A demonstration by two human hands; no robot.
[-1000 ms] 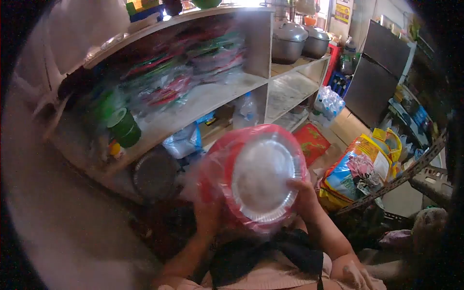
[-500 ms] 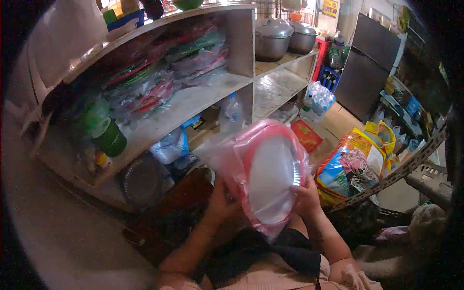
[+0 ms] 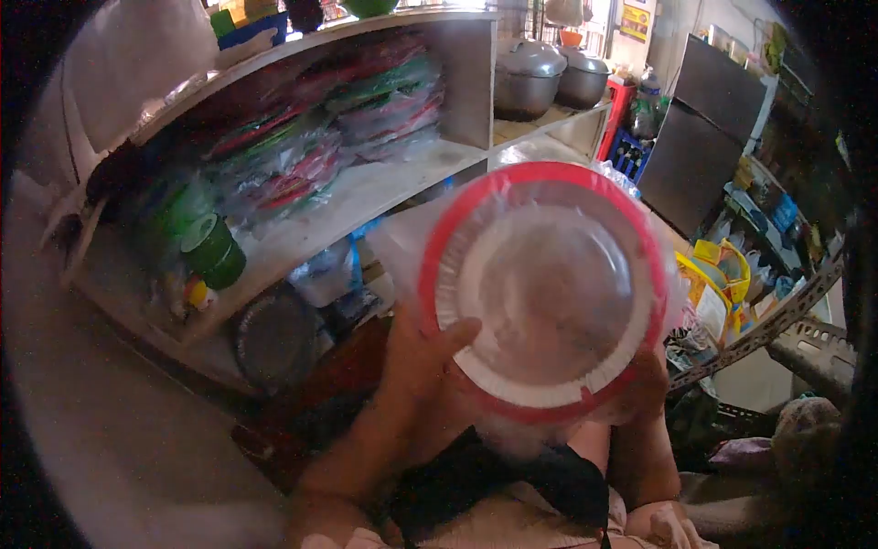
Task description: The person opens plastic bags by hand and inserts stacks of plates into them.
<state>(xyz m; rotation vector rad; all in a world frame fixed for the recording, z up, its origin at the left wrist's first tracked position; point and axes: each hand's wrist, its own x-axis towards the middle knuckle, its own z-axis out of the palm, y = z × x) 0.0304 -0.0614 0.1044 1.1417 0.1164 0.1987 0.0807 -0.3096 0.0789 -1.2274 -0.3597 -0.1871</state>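
A round, red-rimmed plastic container (image 3: 558, 293) is in front of me inside a clear plastic bag (image 3: 400, 249). Its see-through middle has a pale ribbed band around it; whether it is a lid or a tub I cannot tell. My left hand (image 3: 428, 352) grips the lower left of it, thumb lying over the rim. At the lower right my right hand (image 3: 643, 380) holds the opposite edge, its fingers partly hidden behind the rim and the bag.
A shelf (image 3: 366, 194) to the left carries several bagged red and green items (image 3: 302, 169) and a green cup (image 3: 215, 252). Metal pots (image 3: 529, 80) stand farther back. On the right are a yellow bag (image 3: 709, 284) and a perforated metal bar (image 3: 764, 325).
The bagged container has turned from a steep slant to face me broadly, and looks larger and closer. Both hands have kept hold, with the left thumb now over the rim.
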